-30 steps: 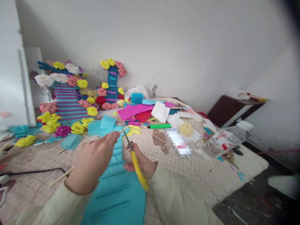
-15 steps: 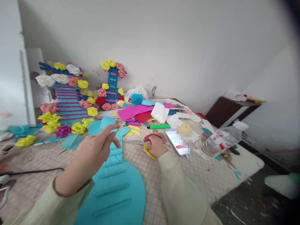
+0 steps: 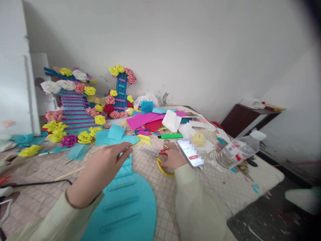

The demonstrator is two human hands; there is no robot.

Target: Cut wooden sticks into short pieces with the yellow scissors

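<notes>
The left hand [image 3: 100, 174] is up over the desk [image 3: 37, 170]. It pinches a thin wooden stick [image 3: 134, 146] between the thumb and the fingers. The stick is long and thin. It runs from the fingers away and to the right, and its far end is hidden by the hand. The right hand [image 3: 172, 159] lies low on the desk, on the handles of the scissors [image 3: 150, 152]. Its fingers are curled, but I cannot tell if it grips the handles or only rests on them. The scissors lie flat, with the yellow handles near the person and the blades pointing left. The free tip of the stick is near the blade tips and a little above them, so the stick and the scissors point at each other. The scissors are to the right of the left hand, and the right hand is the one right on them. A big blue sheet [image 3: 125, 204] with slits lies under and between the two arms. A phone [image 3: 192, 154] lies just beside the right hand. Farther back are a green pen [image 3: 172, 135], a pile of coloured paper [image 3: 145, 118] and paper flowers [image 3: 85, 137]. A plastic bottle [image 3: 233, 152] lies on its side to the right.
</notes>
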